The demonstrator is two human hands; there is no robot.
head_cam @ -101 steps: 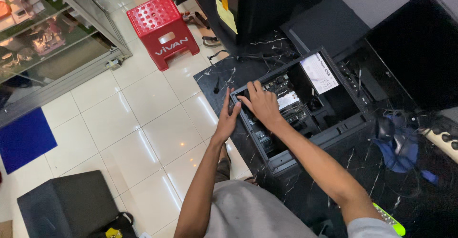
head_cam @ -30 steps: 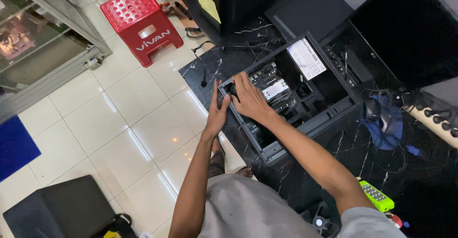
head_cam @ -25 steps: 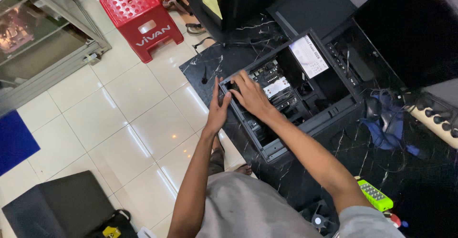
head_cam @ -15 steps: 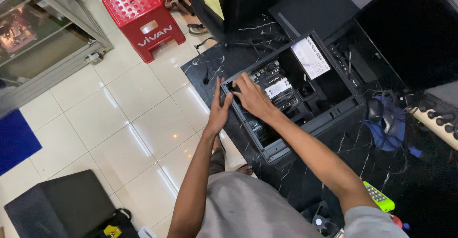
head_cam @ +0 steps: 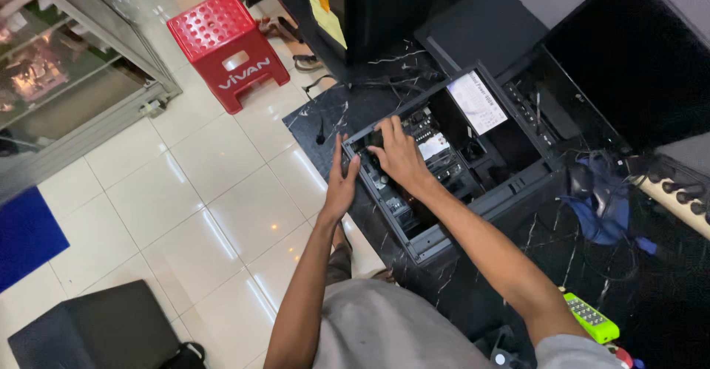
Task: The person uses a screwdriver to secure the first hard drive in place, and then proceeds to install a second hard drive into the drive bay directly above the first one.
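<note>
An open black computer case [head_cam: 510, 191] lies on its side on a dark marble table [head_cam: 314, 117], with circuit boards and cables showing inside. My left hand [head_cam: 340, 184] presses flat against the outside of the case's near left wall, fingers spread upward. My right hand [head_cam: 399, 154] reaches inside the case near that same corner, its fingers curled down over the parts there. What the fingertips touch is hidden by the hand itself. A white-labelled power supply [head_cam: 477, 103] sits at the far end of the case.
A red plastic stool [head_cam: 225, 47] stands on the white tiled floor, a glass display cabinet [head_cam: 66, 73] to the left. A black box [head_cam: 96, 332] sits at bottom left. On the table lie a blue cloth [head_cam: 603, 202], a green remote-like device [head_cam: 592, 317] and a dark monitor [head_cam: 629, 58].
Both hands stay at the case's near left corner. The view has shifted slightly; the right hand's fingers sit a little deeper inside.
</note>
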